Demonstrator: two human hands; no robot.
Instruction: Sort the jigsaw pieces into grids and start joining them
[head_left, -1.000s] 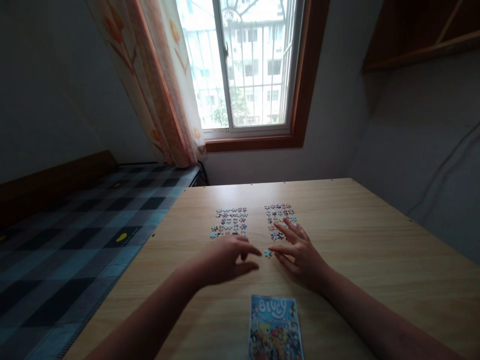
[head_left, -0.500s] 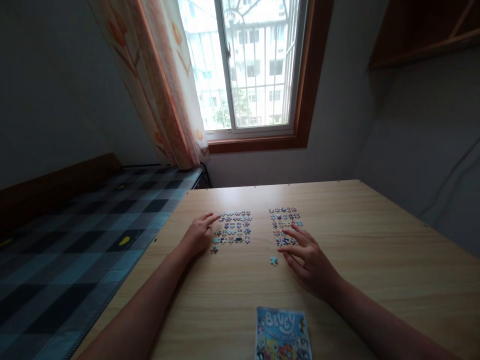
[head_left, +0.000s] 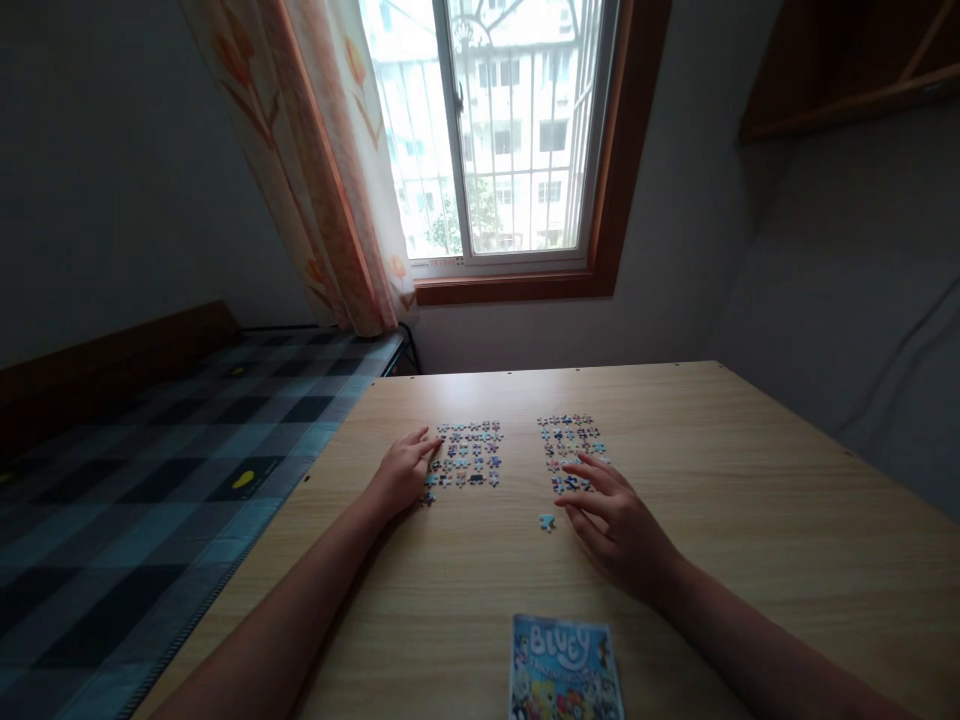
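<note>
Two blocks of small jigsaw pieces lie in rows on the wooden table, a left group of puzzle pieces [head_left: 478, 463] and a right group of puzzle pieces [head_left: 570, 435]. My left hand [head_left: 405, 470] rests at the left edge of the left group, fingers stretched toward its pieces and partly covering the nearest ones. Over the lower part of the right group, my right hand [head_left: 609, 505] is spread with its fingers apart. A single light-blue puzzle piece [head_left: 547, 522] lies just left of my right thumb. No piece shows in either hand.
A blue "Bluey" picture sheet or booklet [head_left: 566, 668] lies at the near side of the table [head_left: 420, 620]. Left of the table stands a bed with a checked cover [head_left: 150, 500]. Beyond are a curtain [head_left: 307, 180] and a barred window [head_left: 517, 150].
My left hand has shifted slightly right and nearer the left group, covering part of its lower-left pieces. My right hand has hardly moved.
</note>
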